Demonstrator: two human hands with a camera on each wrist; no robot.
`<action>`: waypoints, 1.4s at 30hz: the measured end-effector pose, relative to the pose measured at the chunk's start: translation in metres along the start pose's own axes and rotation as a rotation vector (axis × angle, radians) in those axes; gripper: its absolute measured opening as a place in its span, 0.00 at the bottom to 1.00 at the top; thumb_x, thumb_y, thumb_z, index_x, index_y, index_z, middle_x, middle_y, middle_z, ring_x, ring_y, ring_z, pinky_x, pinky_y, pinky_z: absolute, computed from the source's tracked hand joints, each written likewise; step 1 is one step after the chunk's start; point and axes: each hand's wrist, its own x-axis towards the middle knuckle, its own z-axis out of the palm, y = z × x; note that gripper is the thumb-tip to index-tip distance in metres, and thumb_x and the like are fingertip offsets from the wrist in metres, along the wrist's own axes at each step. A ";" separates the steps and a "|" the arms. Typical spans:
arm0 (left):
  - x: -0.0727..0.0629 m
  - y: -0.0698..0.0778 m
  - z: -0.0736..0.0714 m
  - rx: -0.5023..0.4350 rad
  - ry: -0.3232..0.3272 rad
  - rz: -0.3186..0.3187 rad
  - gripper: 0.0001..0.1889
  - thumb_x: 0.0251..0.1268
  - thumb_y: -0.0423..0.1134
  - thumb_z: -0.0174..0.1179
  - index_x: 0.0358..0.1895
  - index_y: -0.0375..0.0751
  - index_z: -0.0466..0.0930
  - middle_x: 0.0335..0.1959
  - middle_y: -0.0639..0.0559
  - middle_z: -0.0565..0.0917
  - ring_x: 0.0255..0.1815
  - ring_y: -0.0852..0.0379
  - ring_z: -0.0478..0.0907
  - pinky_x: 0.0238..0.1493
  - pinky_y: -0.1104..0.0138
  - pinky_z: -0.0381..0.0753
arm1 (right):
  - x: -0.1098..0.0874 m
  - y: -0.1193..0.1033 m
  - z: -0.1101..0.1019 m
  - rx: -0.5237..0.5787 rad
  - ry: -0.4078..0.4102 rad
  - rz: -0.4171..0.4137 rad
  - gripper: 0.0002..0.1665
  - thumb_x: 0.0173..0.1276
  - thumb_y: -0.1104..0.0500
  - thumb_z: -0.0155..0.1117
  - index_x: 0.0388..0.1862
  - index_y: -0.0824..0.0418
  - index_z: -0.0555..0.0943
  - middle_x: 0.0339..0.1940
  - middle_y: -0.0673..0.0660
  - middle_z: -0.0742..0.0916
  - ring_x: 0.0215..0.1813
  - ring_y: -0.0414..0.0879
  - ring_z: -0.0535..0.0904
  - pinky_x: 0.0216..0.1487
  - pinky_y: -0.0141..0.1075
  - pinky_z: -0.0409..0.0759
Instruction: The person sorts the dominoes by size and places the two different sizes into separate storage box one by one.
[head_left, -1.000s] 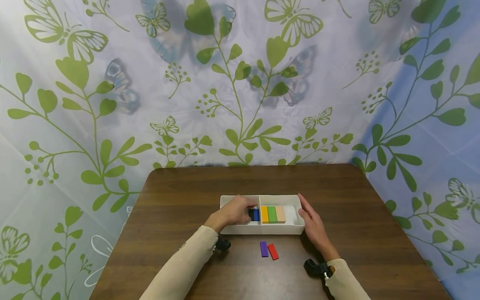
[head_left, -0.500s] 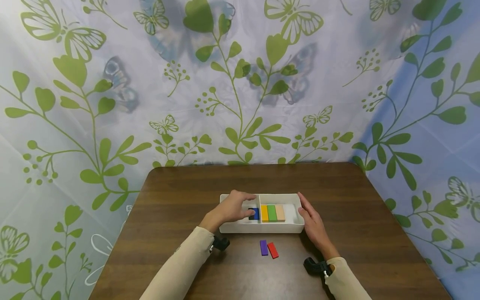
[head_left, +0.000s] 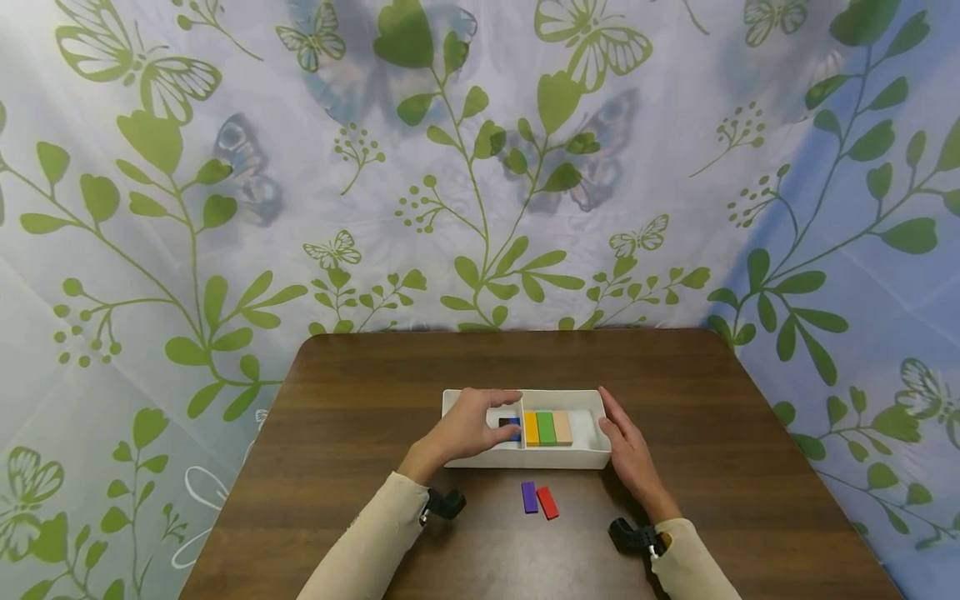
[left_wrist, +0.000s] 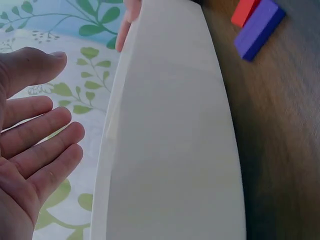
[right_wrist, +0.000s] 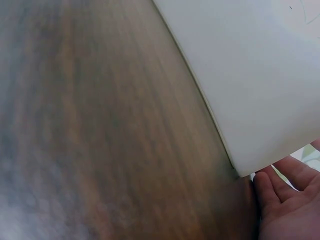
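Note:
A white two-compartment box rests on the table. My left hand hovers over its left compartment, thumb and fingers spread apart with nothing between them. Partly covered by the thumb, a black block and a blue block lie side by side there against the divider. Yellow, green and beige blocks line up in the right compartment. My right hand holds the box's right end, thumb over the rim and fingers along the outer wall; the right wrist view shows fingers at the corner.
In front of the box, a purple block and a red block lie on the brown wooden table. A patterned cloth with leaves and butterflies hangs behind the table.
My left hand has come up off the black and blue blocks, its thumb and fingers spreading apart. The right hand stays at the box's right end, and the blocks have not moved.

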 end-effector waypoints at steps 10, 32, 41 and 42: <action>-0.011 0.010 0.008 -0.028 0.009 -0.027 0.27 0.75 0.45 0.72 0.74 0.42 0.82 0.70 0.49 0.87 0.67 0.50 0.88 0.71 0.56 0.85 | -0.001 0.002 0.001 0.002 0.002 0.002 0.35 0.93 0.51 0.45 0.93 0.40 0.55 0.94 0.52 0.58 0.93 0.60 0.49 0.88 0.70 0.48; -0.058 0.030 0.046 -0.161 0.144 0.046 0.29 0.66 0.34 0.79 0.69 0.37 0.84 0.66 0.47 0.89 0.68 0.52 0.87 0.71 0.59 0.84 | -0.001 -0.003 -0.001 0.004 0.002 -0.005 0.35 0.93 0.51 0.46 0.93 0.43 0.55 0.94 0.53 0.58 0.93 0.61 0.49 0.88 0.71 0.48; -0.067 0.028 0.066 -0.129 0.081 0.075 0.29 0.65 0.34 0.79 0.69 0.32 0.84 0.65 0.41 0.89 0.67 0.49 0.88 0.71 0.60 0.84 | -0.001 0.000 0.000 -0.002 0.006 -0.011 0.35 0.93 0.51 0.45 0.93 0.43 0.55 0.94 0.53 0.59 0.93 0.61 0.49 0.88 0.70 0.48; -0.068 0.027 0.069 -0.125 0.077 0.073 0.29 0.65 0.34 0.79 0.69 0.31 0.84 0.65 0.41 0.89 0.67 0.50 0.87 0.71 0.61 0.84 | -0.001 0.000 0.001 -0.002 0.006 -0.010 0.35 0.93 0.51 0.45 0.93 0.43 0.55 0.94 0.53 0.58 0.93 0.60 0.49 0.88 0.70 0.48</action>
